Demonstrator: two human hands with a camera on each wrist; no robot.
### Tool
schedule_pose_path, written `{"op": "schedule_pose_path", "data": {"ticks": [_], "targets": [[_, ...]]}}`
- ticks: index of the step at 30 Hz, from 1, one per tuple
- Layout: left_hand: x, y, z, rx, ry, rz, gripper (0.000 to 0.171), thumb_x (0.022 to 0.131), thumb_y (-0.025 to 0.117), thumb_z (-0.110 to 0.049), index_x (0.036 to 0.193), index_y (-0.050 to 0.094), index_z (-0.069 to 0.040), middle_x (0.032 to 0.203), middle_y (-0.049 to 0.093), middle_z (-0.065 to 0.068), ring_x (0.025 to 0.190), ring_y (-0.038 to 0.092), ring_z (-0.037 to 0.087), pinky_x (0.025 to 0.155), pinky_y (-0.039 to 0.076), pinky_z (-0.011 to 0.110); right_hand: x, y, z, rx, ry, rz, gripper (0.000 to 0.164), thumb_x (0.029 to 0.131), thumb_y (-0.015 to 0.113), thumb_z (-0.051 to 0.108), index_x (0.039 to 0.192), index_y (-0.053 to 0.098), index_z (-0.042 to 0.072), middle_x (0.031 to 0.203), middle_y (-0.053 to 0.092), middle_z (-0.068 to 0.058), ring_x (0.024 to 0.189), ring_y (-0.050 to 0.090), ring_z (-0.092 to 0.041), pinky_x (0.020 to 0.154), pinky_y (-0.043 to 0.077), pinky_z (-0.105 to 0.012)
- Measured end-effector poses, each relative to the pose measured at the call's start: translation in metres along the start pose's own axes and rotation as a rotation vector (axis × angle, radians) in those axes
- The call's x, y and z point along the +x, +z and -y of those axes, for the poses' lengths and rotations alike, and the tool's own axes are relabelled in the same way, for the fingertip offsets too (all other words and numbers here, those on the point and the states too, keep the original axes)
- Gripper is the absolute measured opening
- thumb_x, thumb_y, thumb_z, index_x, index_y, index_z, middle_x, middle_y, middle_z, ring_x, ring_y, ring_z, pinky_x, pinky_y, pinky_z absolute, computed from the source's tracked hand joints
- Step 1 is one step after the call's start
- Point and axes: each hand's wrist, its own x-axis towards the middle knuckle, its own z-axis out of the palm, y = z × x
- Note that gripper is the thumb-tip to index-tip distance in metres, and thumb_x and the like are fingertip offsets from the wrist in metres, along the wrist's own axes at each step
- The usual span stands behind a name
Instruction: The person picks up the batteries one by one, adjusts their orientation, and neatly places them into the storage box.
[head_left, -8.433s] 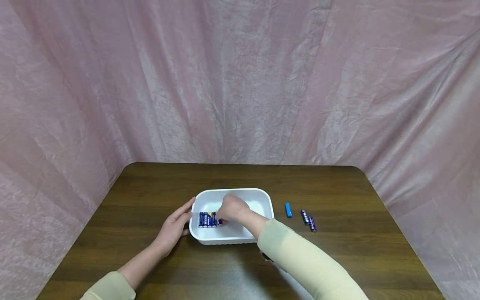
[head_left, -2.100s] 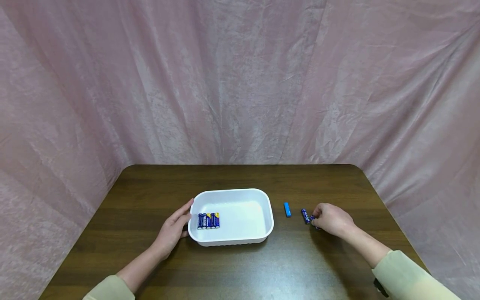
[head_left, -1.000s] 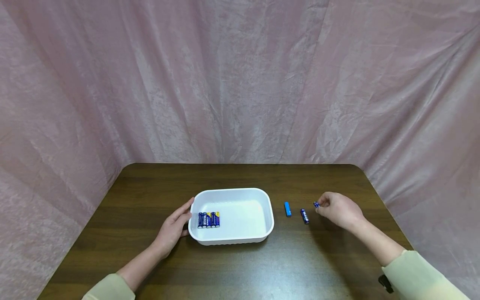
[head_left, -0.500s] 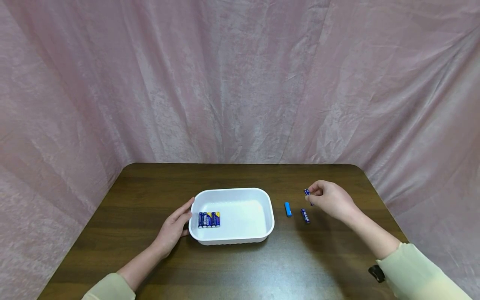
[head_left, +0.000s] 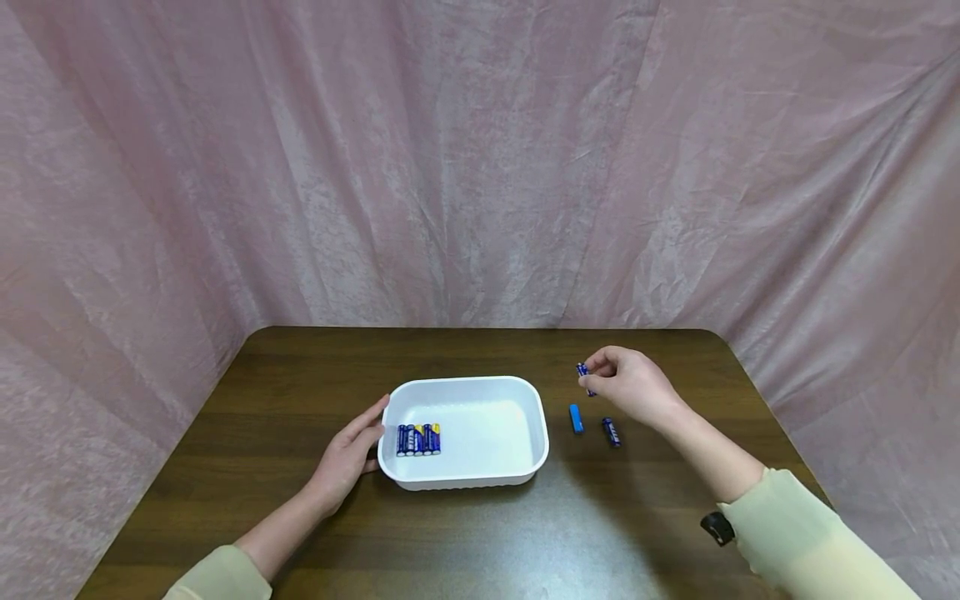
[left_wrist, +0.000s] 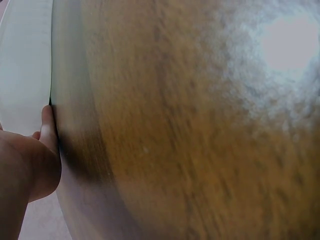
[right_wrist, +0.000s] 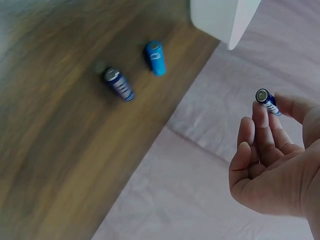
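Observation:
Between thumb and fingertips my right hand [head_left: 633, 387] pinches a dark blue battery [head_left: 586, 379], held above the table to the right of the tray. The right wrist view shows this battery [right_wrist: 268, 102] end-on, clear of the wood. My left hand [head_left: 347, 460] rests against the left end of a white plastic tray [head_left: 487, 481], its fingers fairly straight along the wall. Inside the tray, at the left, several blue batteries [head_left: 418, 440] lie side by side in a row, some with yellow ends. In the left wrist view, the left hand [left_wrist: 37, 162] touches the tray's side.
A light blue battery [head_left: 576, 419] and a dark blue battery [head_left: 611, 432] lie apart on the brown wooden table [head_left: 480, 542], right of the tray. A pink curtain [head_left: 465, 167] hangs behind the table's far edge.
My right hand has picked up one dark blue battery from the table and carried it up and leftward, toward the tray. The left hand stays at the tray. The battery row gained its last one earlier.

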Motion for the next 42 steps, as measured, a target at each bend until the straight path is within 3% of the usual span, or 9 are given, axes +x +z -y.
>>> {"op": "schedule_pose_path", "data": {"ticks": [20,34,42], "targets": [[0.000,0.002,0.001,0.014,-0.033,-0.012,0.049,0.108,0.051,-0.024,0.157,0.044,-0.029,0.166,0.029,0.000,0.138,0.044,0.031,0.090,0.058,0.040,0.018,0.034,0.046,0.101,-0.044,0.047,0.024,0.093,0.074,0.029,0.111,0.071,0.013,0.094,0.070,0.000,0.085,0.065,-0.017,0.075,0.054,-0.038],[-0.002,0.001,-0.001,0.017,-0.033,-0.018,0.049,0.108,0.051,-0.024,0.157,0.044,-0.031,0.166,0.029,0.001,0.138,0.043,0.030,0.090,0.058,0.039,0.028,0.052,0.071,0.070,-0.077,0.088,0.022,0.092,0.076,0.031,0.108,0.072,0.016,0.092,0.070,0.004,0.085,0.065,-0.015,0.077,0.053,-0.038],[-0.001,0.001,-0.001,0.017,-0.016,-0.016,0.049,0.109,0.050,-0.023,0.158,0.043,-0.028,0.165,0.031,0.005,0.137,0.045,0.032,0.088,0.058,0.038,0.034,0.064,0.083,0.078,-0.088,0.113,0.017,0.092,0.076,0.030,0.103,0.072,0.018,0.087,0.070,0.005,0.081,0.065,-0.015,0.071,0.053,-0.036]]}}
